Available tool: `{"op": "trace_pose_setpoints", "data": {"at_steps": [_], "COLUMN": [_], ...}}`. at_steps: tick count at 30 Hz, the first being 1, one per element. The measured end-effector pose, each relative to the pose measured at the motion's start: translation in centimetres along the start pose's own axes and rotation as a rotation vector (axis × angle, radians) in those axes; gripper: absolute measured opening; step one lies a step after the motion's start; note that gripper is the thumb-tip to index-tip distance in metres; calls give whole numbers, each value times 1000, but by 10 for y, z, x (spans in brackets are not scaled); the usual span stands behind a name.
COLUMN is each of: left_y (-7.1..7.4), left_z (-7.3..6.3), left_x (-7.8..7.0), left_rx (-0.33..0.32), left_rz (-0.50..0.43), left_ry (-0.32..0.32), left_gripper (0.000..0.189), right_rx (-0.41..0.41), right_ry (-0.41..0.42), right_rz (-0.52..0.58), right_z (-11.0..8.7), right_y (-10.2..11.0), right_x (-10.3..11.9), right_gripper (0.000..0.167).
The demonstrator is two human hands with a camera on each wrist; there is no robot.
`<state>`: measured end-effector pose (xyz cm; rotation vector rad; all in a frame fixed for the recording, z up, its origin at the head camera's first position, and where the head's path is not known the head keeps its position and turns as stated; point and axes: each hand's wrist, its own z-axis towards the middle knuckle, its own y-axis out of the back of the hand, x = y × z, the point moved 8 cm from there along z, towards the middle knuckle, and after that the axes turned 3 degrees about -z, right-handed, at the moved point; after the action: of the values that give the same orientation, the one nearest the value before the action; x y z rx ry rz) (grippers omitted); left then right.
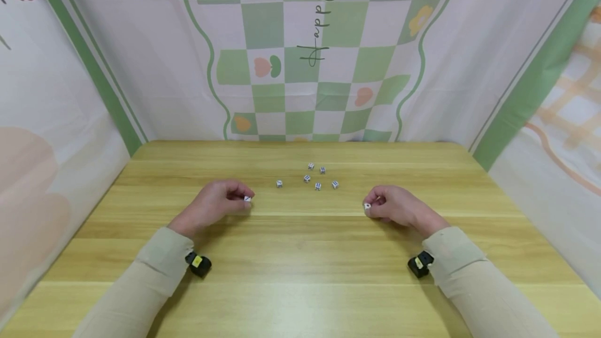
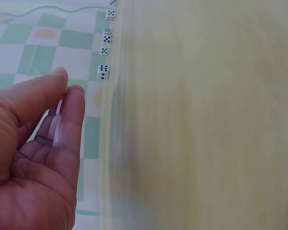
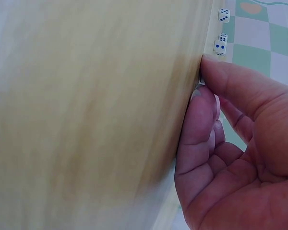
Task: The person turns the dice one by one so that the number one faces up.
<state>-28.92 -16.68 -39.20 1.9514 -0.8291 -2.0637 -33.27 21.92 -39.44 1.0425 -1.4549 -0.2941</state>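
Between thumb and fingertips, my left hand (image 1: 217, 203) pinches a white die (image 1: 247, 199) just above or on the table; the left wrist view hides that die behind the thumb and fingers. On the other side, my right hand (image 1: 396, 205) pinches another white die (image 1: 367, 206) low over the table, and only a sliver of it shows in the right wrist view. Several more white dice with dark pips lie between the hands, farther back. A single die (image 1: 279, 184) sits nearest the left hand, and another die (image 1: 335, 184) lies nearest the right one.
The wooden table (image 1: 300, 270) runs back to a hanging cloth (image 1: 300, 87) with green checks. More cloth hangs along the left and right sides. In the loose middle cluster are a front die (image 1: 317, 186) and a rear die (image 1: 311, 166).
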Motion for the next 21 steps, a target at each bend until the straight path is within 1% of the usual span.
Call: {"op": "trace_pose_setpoints", "data": {"at_steps": [10,15,21], "left_y": [-3,-3,-4], "left_z": [-2,-1,-2], "left_x": [4,6,3], "left_rx": [16,17,15], "left_rz": [-131,-160,-186], "left_ry": [39,52,37], "left_gripper": [28,30,33], "right_rx": [1,-1,1], "right_ry": [-8,-8,-3], "right_rz": [2,1,-7], "right_z": [0,0,0], "right_y": [0,0,0], "right_x": [0,0,1], "right_gripper": [18,18,18]}}
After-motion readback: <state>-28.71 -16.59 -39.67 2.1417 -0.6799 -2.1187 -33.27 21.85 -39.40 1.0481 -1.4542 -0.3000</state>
